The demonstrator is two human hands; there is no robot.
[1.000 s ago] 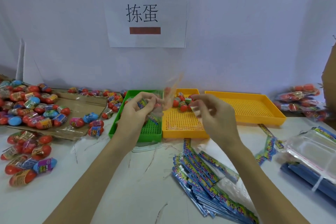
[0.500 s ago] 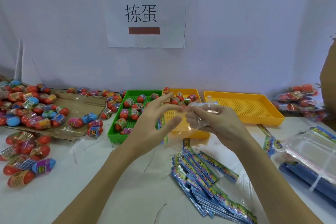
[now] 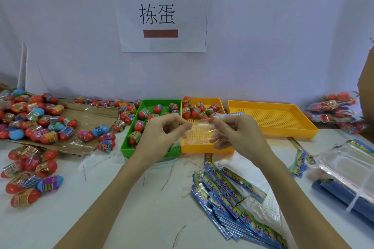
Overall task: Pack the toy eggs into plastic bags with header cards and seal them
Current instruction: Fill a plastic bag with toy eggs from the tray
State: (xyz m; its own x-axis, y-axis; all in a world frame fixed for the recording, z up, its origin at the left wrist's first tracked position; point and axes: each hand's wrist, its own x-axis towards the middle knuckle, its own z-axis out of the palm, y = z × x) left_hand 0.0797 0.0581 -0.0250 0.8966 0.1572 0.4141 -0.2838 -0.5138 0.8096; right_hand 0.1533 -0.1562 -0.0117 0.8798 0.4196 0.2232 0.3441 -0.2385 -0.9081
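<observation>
Head view. We hold one clear plastic bag stretched between both hands above the near half of the small yellow tray. The film is thin, glossy and wrinkled; a blue printed header card runs along its top edge at our right fingers. The left hand pinches the bag's left end between thumb and curled fingers; the right hand pinches the right end the same way. Each grip is closed on the film only. The bag's long axis lies left to right, roughly parallel to the table's far edge; whether its mouth is open we cannot tell.

The green tray touches the small yellow tray's left side, and toy eggs lie in both. The large yellow tray sits toward the far right corner. Loose eggs on cardboard crowd the table's left edge. Spare header cards fan out near the front edge on the right. Bare table lies between our forearms.
</observation>
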